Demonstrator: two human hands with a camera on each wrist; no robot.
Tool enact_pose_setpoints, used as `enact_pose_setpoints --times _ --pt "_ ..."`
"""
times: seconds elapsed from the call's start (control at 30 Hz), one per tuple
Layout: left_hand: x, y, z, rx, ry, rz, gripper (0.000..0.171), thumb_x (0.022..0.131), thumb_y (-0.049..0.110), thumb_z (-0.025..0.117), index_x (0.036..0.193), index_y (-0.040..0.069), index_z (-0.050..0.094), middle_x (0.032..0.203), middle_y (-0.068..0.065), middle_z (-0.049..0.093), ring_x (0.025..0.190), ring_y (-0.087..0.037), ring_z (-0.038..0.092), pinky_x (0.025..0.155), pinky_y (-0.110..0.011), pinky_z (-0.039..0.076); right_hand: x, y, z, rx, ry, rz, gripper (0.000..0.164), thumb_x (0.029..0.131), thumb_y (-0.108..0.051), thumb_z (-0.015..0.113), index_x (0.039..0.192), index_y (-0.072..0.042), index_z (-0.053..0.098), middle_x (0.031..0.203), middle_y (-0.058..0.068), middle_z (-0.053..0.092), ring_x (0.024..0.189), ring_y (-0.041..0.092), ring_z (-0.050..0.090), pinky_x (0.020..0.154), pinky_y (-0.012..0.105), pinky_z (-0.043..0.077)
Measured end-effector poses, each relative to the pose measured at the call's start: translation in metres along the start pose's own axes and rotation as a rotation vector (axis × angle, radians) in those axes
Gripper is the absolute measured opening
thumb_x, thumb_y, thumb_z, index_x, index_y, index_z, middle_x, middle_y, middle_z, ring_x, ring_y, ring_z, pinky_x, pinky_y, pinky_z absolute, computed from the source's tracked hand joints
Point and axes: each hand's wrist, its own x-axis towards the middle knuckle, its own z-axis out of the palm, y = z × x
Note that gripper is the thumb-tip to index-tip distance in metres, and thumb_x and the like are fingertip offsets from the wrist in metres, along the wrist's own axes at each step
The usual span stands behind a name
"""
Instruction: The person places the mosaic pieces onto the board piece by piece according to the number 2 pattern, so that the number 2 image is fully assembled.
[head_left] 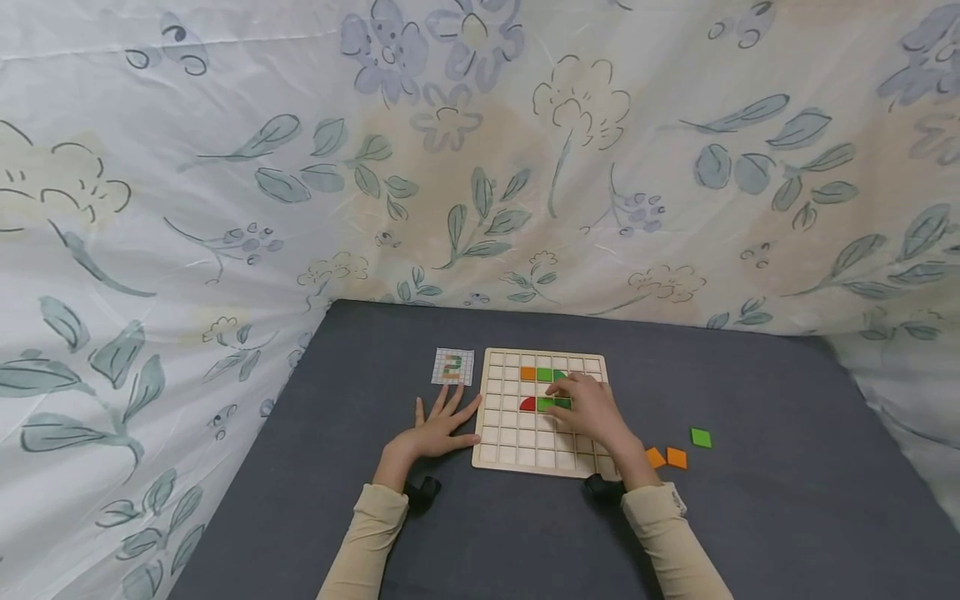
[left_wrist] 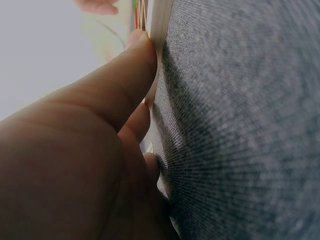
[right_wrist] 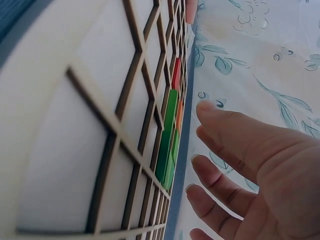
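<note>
A square wooden grid board (head_left: 506,456) lies on the dark cloth. In its upper row sit an orange square tile (head_left: 528,373), a light green square tile (head_left: 545,375) and a partly covered dark green piece (head_left: 559,374). Lower down are a rounded red piece (head_left: 528,404), another light green tile (head_left: 545,404) and a darker green piece (head_left: 562,403). With fingers spread, my left hand (head_left: 432,435) touches the board's left edge. My right hand (head_left: 594,408) hovers over the board's right half; in the right wrist view its thumb and fingers (right_wrist: 227,127) are apart, holding nothing visible.
A small pattern card (head_left: 453,367) with a coloured figure lies left of the board's top corner. Right of the right forearm are two orange tiles (head_left: 677,457) and a light green tile (head_left: 701,437). Flower-printed fabric (head_left: 480,208) hangs behind the table.
</note>
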Motion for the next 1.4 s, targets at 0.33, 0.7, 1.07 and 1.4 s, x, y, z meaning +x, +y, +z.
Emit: enact_pose_setpoints --times 0.33,0.7,1.07,1.4 --pt "-0.001 0.001 -0.001 -0.005 -0.004 -0.005 0.074 0.091 0.056 0.046 0.15 0.032 0.008 0.156 -0.002 -0.01 0.14 -0.025 -0.021 0.102 -0.063 -0.021 -0.012 0.007 -0.012 0.013 0.023 0.017 0.024 0.079 -0.026 0.074 0.1 -0.014 0.07 0.092 0.006 0.061 0.087 0.024 0.055 0.085 0.054 0.031" --pt "-0.004 0.007 -0.006 0.0 -0.012 0.0 0.073 0.092 0.051 0.048 0.151 0.026 0.012 0.157 -0.008 -0.006 0.141 -0.031 -0.017 0.102 -0.065 -0.018 -0.024 0.032 -0.024 0.003 0.014 0.06 0.024 0.083 -0.026 0.071 0.104 -0.016 0.068 0.094 0.005 0.059 0.083 0.023 0.051 0.084 0.053 0.029" --pt "-0.006 0.009 -0.008 0.009 -0.02 -0.009 0.072 0.093 0.049 0.049 0.151 0.027 0.012 0.157 -0.008 -0.005 0.141 -0.032 -0.015 0.103 -0.066 -0.016 -0.036 0.053 -0.035 -0.013 0.027 0.06 0.027 0.083 -0.024 0.071 0.108 -0.013 0.067 0.095 0.008 0.059 0.081 0.025 0.051 0.081 0.055 0.03" --pt "-0.006 0.009 -0.008 0.015 -0.008 -0.007 0.071 0.093 0.048 0.049 0.15 0.028 0.013 0.157 -0.007 -0.005 0.141 -0.031 -0.015 0.103 -0.066 -0.016 -0.046 0.066 -0.043 -0.037 0.009 0.115 0.027 0.082 -0.025 0.071 0.107 -0.014 0.067 0.096 0.007 0.059 0.083 0.025 0.051 0.081 0.054 0.029"
